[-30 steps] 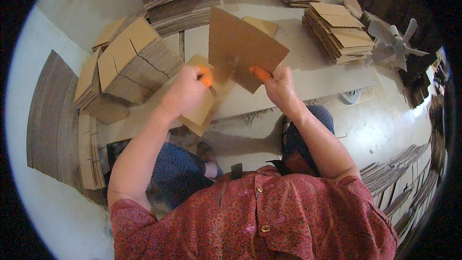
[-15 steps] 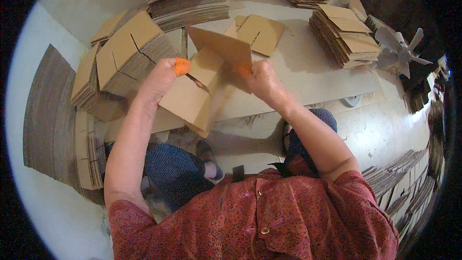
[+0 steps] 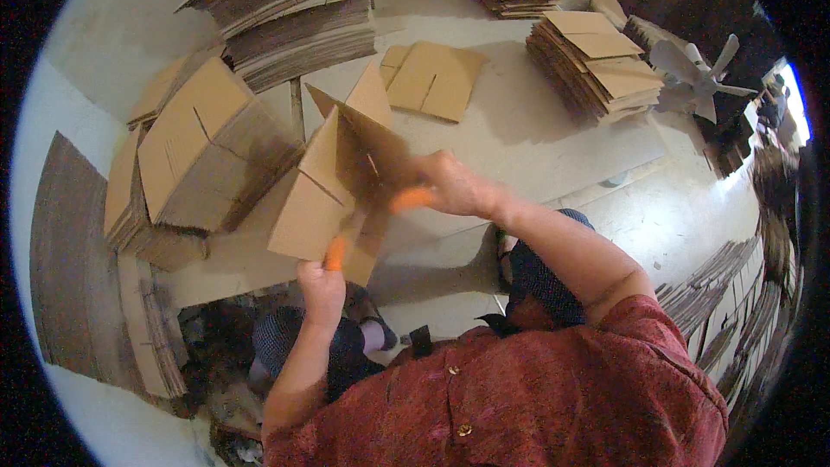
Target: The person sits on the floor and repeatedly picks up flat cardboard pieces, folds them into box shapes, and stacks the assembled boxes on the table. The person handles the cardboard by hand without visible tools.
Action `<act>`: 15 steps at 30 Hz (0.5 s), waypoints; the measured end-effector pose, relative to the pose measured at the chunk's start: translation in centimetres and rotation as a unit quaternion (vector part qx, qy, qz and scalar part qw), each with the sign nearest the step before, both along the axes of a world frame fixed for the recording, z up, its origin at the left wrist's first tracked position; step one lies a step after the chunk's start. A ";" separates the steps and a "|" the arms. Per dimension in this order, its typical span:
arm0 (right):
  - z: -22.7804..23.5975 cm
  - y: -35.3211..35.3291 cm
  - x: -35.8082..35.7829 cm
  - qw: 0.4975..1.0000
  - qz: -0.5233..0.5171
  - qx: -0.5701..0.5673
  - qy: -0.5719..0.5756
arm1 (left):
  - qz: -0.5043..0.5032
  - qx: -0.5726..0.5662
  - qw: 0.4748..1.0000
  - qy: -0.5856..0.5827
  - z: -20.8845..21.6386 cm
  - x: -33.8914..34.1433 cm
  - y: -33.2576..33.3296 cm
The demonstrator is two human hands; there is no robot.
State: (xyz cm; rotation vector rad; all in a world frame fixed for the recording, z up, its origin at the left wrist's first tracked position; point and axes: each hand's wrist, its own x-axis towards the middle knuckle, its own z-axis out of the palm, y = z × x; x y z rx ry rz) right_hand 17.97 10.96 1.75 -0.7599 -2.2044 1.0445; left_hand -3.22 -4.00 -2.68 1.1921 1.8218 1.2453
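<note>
A small brown cardboard box, partly opened out with its flaps sticking up, is tilted between my hands over the low table. My left hand, an orange cover on its thumb, is closed on the box's near lower edge. On the opposite side, my right hand grips the right wall, partly blurred, with an orange cover on a finger. Some of its fingertips are hidden behind the cardboard. Beyond the box a flat slotted cardboard blank lies on the table.
Piles of folded cardboard stand close on the left. A tall stack of sheets rises at the back, with another stack at the right. Beside that stands a fan with bare blades. More sheets lie low on the right.
My left hand has moved down and toward me along the box. The box has turned and spread wider, its flaps now upright. My right hand has shifted slightly lower.
</note>
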 end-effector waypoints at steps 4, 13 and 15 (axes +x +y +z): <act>-0.8 6.9 4.0 0.983 -0.150 -0.067 0.078 | 0.059 0.158 0.982 0.080 1.2 0.5 1.3; -7.2 21.7 2.7 0.847 -0.443 0.025 -0.292 | 0.036 0.083 0.995 0.033 -0.2 -0.1 1.3; -7.3 22.7 3.1 0.855 -0.436 -0.010 -0.281 | 0.030 0.112 0.991 0.061 -0.3 -0.1 1.6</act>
